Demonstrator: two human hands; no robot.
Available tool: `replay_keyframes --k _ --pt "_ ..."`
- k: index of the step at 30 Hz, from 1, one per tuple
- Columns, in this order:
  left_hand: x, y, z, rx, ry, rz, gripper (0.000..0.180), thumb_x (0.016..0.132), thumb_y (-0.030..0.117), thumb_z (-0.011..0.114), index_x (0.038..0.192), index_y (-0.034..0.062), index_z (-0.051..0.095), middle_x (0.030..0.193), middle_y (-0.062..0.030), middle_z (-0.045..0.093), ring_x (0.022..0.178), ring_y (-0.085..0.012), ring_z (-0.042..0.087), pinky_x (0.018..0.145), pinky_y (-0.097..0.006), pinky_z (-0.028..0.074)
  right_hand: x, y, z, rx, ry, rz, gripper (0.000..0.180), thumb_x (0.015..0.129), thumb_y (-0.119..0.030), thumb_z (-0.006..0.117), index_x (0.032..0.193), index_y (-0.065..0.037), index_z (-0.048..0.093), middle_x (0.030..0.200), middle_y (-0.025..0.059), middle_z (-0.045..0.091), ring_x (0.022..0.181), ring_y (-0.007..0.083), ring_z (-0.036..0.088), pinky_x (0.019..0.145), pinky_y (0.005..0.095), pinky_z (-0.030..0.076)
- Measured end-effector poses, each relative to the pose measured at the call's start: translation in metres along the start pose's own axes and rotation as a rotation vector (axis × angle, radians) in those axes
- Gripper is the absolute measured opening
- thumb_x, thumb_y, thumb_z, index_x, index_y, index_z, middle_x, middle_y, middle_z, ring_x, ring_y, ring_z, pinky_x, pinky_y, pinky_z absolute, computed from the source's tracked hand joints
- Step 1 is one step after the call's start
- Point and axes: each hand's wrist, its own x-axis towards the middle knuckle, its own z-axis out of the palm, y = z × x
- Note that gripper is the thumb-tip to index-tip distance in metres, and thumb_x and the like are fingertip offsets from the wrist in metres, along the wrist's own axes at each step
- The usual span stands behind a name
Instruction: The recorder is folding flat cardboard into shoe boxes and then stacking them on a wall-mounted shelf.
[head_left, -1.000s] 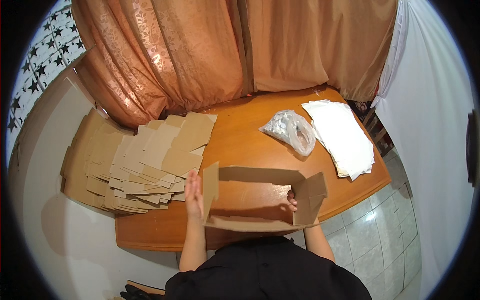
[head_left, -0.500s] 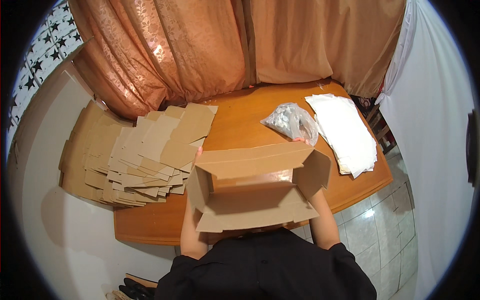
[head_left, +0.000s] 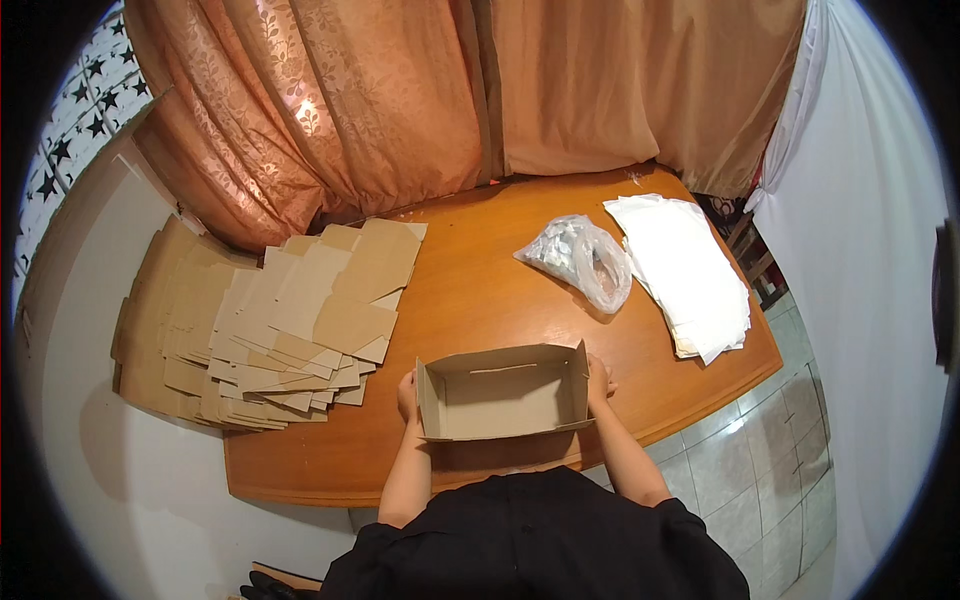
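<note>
Cardboard box [head_left: 503,392], open-topped, stands lower centre of the frame at the table [head_left: 470,290] near edge. Left hand [head_left: 407,393] and right hand [head_left: 598,380] press flat against its end walls. Forming step, apparently. Next move likely needs flaps tucked square.

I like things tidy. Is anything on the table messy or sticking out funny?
Yes, a little. The flat cardboard pile is fanned out unevenly and hangs over the table's left edge. The white sheets poke past the right edge too. The box between the left hand and right hand looks whole.
</note>
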Motion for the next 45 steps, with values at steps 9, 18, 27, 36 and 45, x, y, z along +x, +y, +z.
replay_keyframes --k 9,18,27,36,45 --pt "-0.054 0.135 -0.025 -0.049 -0.232 0.297 0.032 0.086 0.036 0.056 0.103 0.0096 0.063 0.116 -0.0064 0.05 0.11 -0.0208 0.045 0.09 -0.035 0.035 -0.038 -0.046 -0.079 0.889 -0.196 0.063 0.046 0.091 -0.03 0.049 0.132 -0.01 0.046 0.124 0.0112 0.048 0.118 0.023 0.041 0.093 0.0404 0.039" --pt "-0.123 0.188 -0.044 0.929 -0.668 0.414 0.075 0.063 0.051 0.077 0.129 0.0292 0.049 0.146 -0.0178 0.023 0.136 -0.035 0.016 0.107 -0.051 0.007 -0.044 -0.043 -0.076 0.839 -0.238 -0.079 0.037 0.087 -0.015 0.054 0.122 -0.001 0.051 0.11 0.0096 0.057 0.101 0.0148 0.051 0.085 0.03 0.042" --pt "-0.116 0.143 -0.012 0.973 -0.114 0.498 0.053 0.077 0.033 0.068 0.121 0.0118 0.048 0.12 -0.0109 0.052 0.118 -0.0274 0.044 0.101 -0.055 0.019 -0.054 -0.044 -0.076 0.847 -0.15 0.227 0.042 0.096 -0.039 0.044 0.106 0.001 0.053 0.1 0.0064 0.058 0.096 0.0141 0.052 0.086 0.0281 0.04" --pt "-0.109 0.102 0.009 0.72 -0.021 0.671 0.06 0.078 0.013 0.067 0.129 0.0067 0.037 0.125 -0.0186 0.048 0.117 -0.0358 0.045 0.096 -0.044 0.037 -0.05 -0.013 -0.054 1.0 0.057 0.184 0.061 0.097 -0.048 0.034 0.129 0.004 0.04 0.129 0.0131 0.045 0.119 0.0208 0.043 0.101 0.0307 0.032" --pt "-0.103 0.085 0.003 0.68 -0.236 0.946 0.037 0.083 0.007 0.06 0.119 0.0059 0.053 0.118 -0.0176 0.057 0.114 -0.0304 0.052 0.091 -0.039 0.045 -0.055 -0.026 -0.057 1.179 -0.066 0.047 0.063 0.098 -0.047 0.027 0.132 0.006 0.038 0.135 0.013 0.042 0.124 0.0214 0.04 0.105 0.0317 0.027"
